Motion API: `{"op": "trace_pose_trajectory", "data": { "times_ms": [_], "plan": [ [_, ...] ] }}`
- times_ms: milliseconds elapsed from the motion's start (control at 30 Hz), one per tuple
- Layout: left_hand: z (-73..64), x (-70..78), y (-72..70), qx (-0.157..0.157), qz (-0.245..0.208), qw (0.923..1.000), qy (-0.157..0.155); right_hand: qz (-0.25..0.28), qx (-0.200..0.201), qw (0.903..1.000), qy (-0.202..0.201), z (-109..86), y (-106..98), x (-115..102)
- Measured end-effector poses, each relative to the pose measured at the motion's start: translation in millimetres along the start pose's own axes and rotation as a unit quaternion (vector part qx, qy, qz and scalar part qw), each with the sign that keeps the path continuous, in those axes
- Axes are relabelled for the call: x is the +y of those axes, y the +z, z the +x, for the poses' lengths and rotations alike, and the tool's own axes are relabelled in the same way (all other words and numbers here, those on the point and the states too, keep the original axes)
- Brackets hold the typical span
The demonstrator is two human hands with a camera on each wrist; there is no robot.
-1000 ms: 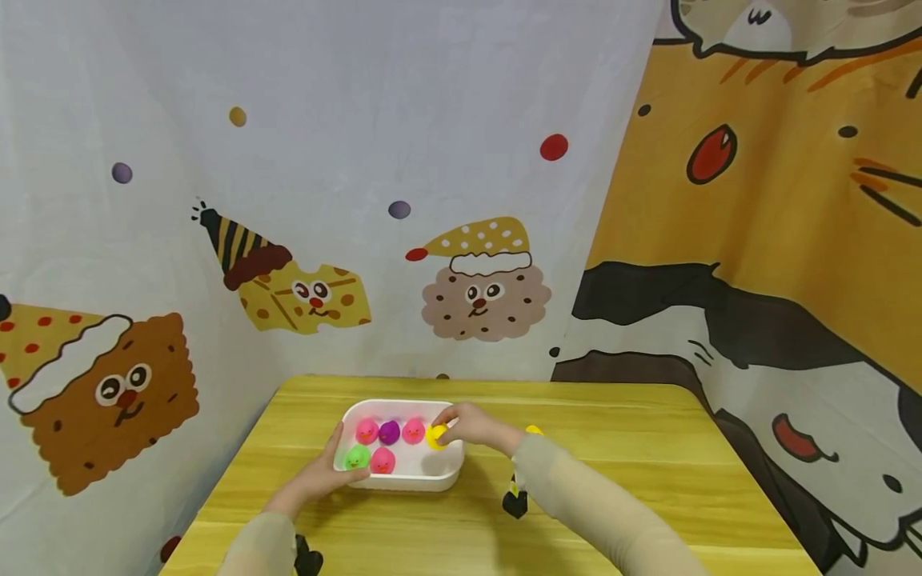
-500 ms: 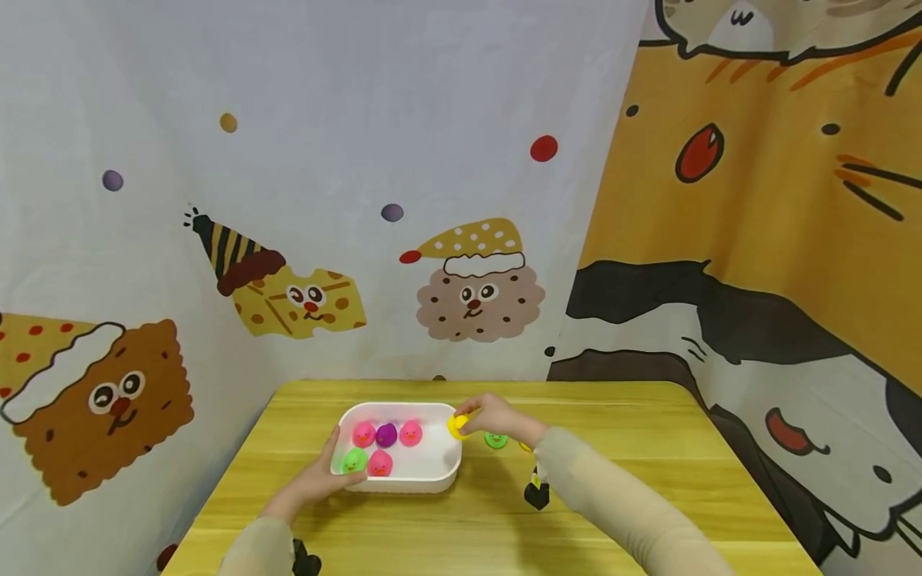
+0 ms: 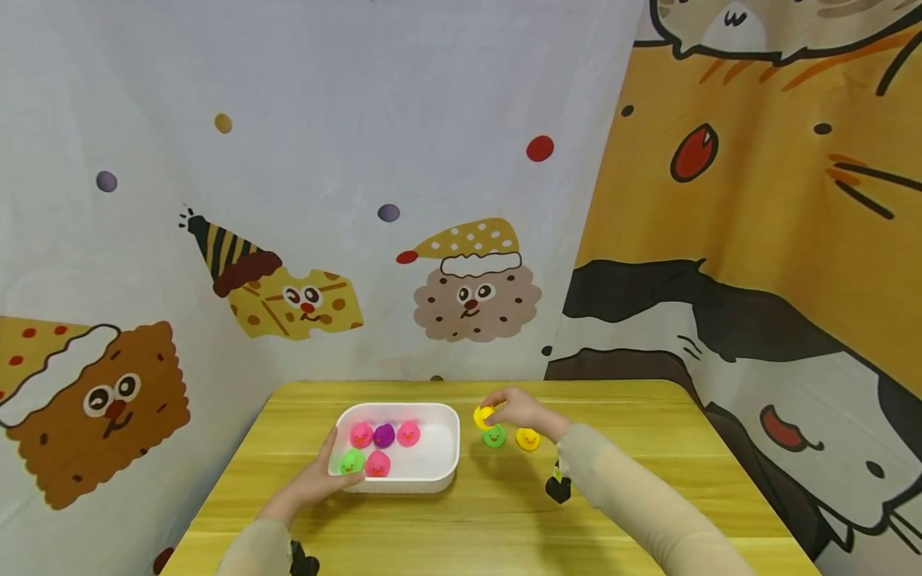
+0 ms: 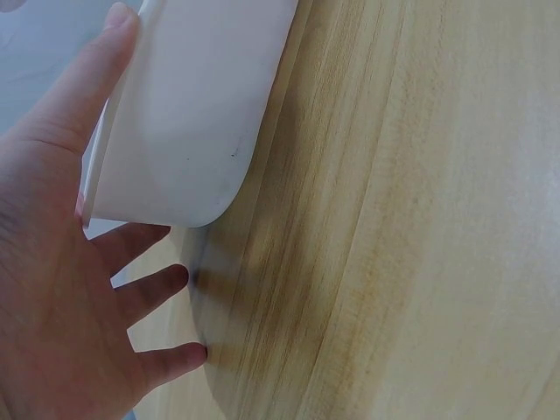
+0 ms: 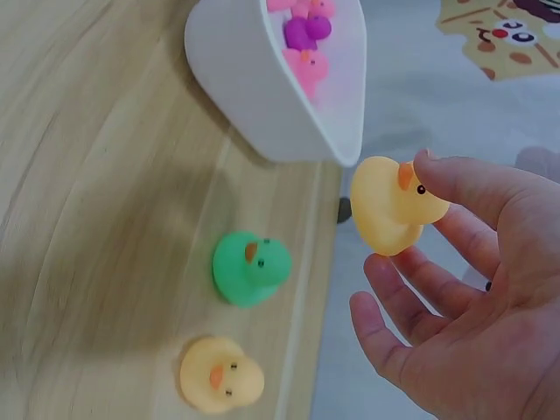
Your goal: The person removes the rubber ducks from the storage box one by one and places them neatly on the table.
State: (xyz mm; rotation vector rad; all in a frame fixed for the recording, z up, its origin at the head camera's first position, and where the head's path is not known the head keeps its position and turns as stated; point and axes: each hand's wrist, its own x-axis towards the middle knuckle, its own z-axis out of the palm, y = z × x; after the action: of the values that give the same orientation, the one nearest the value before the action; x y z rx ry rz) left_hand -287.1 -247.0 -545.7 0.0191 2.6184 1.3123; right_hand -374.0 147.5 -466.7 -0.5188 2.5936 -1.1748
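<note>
Between thumb and fingertips, my right hand [image 3: 524,410] pinches a yellow rubber duck [image 5: 381,210], raised over the table to the right of a white plastic tub [image 3: 418,485]. My left hand [image 3: 311,478] holds the tub by its near left corner, thumb along the rim [image 4: 105,140] and fingers spread at the end wall. Inside the tub sit several rubber ducks: pink ones [image 3: 408,434], a purple one [image 3: 384,435] and a green one [image 3: 352,462]. Another green duck [image 5: 245,269] and a second yellow duck [image 5: 219,376] stand on the table close under the right hand.
The wood-grain table [image 3: 432,536] ends at a back edge against a white cloth printed with cartoon food [image 3: 478,300]. A cloth with large cartoon cats [image 3: 720,320] hangs along the right side.
The right hand has lifted the yellow duck out of the tub and carried it right, past the rim. The green and yellow ducks on the table have come into sight. The left hand stays on the tub.
</note>
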Motion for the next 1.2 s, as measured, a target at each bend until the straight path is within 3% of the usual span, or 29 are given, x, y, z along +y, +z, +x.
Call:
{"op": "trace_pose_trajectory", "data": {
  "times_ms": [567,1200],
  "plan": [
    [0.1,-0.6,-1.1,-0.001,-0.001,1.0000,-0.005,0.016,0.036,0.9986,0.036,-9.9,-29.7,30.2],
    [0.1,0.5,-1.2,-0.003,0.009,0.9999,-0.008,0.011,0.052,0.9952,0.083,-16.8,-45.2,64.2]
  ]
}}
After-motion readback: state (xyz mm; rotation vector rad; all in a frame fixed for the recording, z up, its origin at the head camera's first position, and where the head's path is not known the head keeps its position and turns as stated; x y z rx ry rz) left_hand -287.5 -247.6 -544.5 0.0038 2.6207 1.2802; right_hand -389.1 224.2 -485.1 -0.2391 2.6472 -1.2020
